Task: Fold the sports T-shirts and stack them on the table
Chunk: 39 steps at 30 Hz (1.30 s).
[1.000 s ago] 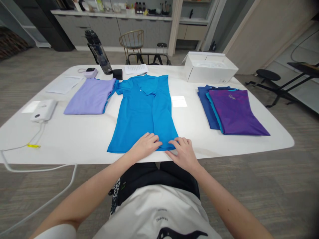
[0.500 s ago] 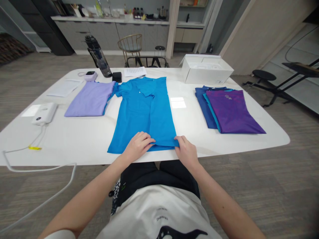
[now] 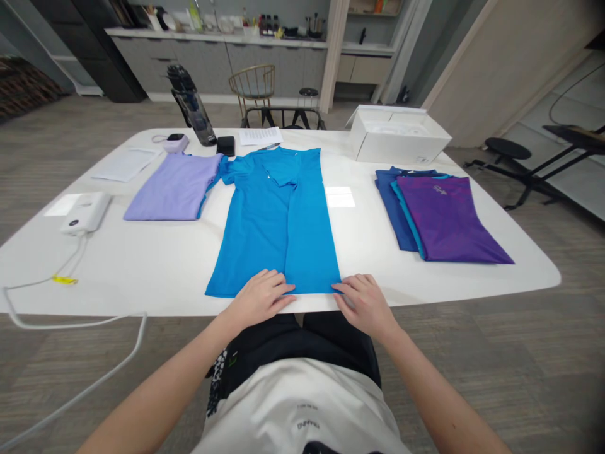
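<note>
A blue shirt (image 3: 265, 233) lies on the white table in front of me, its right side folded inward over the body and one sleeve showing at the upper left. My left hand (image 3: 265, 295) rests at the bottom hem near the fold's inner edge, thumb apart from the fingers. At the lower right corner of the shirt, my right hand (image 3: 365, 304) touches the hem with its fingertips, thumb spread below. Left of the blue shirt is a folded lavender garment (image 3: 172, 188) with blue cloth under it. A stack with a purple garment (image 3: 449, 217) on top lies at the right.
Along the far side of the table (image 3: 142, 268) stand a dark bottle (image 3: 191, 107), a black case (image 3: 225, 146), papers (image 3: 261, 136) and a white box (image 3: 399, 139). A white device (image 3: 86, 213) with a cable lies at the left.
The folded part's bottom hem has come down flat and level with the hem below. Both hands have moved slightly toward me and loosened from the cloth. The view has shifted slightly.
</note>
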Tool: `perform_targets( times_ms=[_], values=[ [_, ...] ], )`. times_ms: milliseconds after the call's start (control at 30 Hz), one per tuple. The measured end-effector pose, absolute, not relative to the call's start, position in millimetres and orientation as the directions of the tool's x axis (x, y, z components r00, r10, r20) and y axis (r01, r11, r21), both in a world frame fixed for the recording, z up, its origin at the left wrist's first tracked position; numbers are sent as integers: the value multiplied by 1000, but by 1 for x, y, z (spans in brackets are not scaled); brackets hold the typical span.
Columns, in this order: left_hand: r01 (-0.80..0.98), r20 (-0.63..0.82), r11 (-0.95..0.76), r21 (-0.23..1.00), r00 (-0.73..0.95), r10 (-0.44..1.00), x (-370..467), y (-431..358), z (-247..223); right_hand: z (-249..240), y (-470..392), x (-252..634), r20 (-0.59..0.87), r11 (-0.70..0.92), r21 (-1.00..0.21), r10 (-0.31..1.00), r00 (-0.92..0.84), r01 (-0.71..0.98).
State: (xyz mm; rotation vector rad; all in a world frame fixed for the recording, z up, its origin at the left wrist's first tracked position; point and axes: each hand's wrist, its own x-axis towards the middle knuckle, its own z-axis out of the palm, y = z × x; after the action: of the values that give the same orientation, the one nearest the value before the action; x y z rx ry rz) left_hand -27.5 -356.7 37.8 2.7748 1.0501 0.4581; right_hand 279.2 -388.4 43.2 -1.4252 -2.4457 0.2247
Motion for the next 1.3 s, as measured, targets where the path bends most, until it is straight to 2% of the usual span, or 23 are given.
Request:
perform_targets(
  times_ms=[133, 267, 433, 667, 867, 967, 1100, 1300],
  values=[
    [647, 249, -730, 222, 686, 683, -21, -350, 40, 47, -376, 277, 189, 463, -298, 886, -424, 835],
    [698, 208, -697, 165, 666, 716, -13, -342, 39, 43, -361, 274, 125, 467, -305, 883, -452, 830],
    [707, 204, -682, 185, 652, 731, -17, -331, 44, 44, -346, 269, 109, 457, -307, 888, -446, 835],
    [806, 222, -570, 158, 534, 816, -33, -279, 54, 55, -284, 239, 137, 294, -248, 954, -267, 923],
    [846, 195, -519, 123, 492, 848, -51, -225, 52, 57, -215, 208, 107, 383, -247, 924, -367, 890],
    [894, 222, -436, 106, 406, 887, -66, -192, 52, 54, -186, 190, 104, 427, -267, 904, -415, 864],
    [973, 241, -218, 75, 195, 951, -86, -143, 52, 46, -147, 158, 129, 470, -303, 882, -453, 829],
    [999, 292, 44, 0, -43, 956, -115, -58, 68, 42, -62, 97, 191, 536, -316, 844, -501, 783]
  ],
)
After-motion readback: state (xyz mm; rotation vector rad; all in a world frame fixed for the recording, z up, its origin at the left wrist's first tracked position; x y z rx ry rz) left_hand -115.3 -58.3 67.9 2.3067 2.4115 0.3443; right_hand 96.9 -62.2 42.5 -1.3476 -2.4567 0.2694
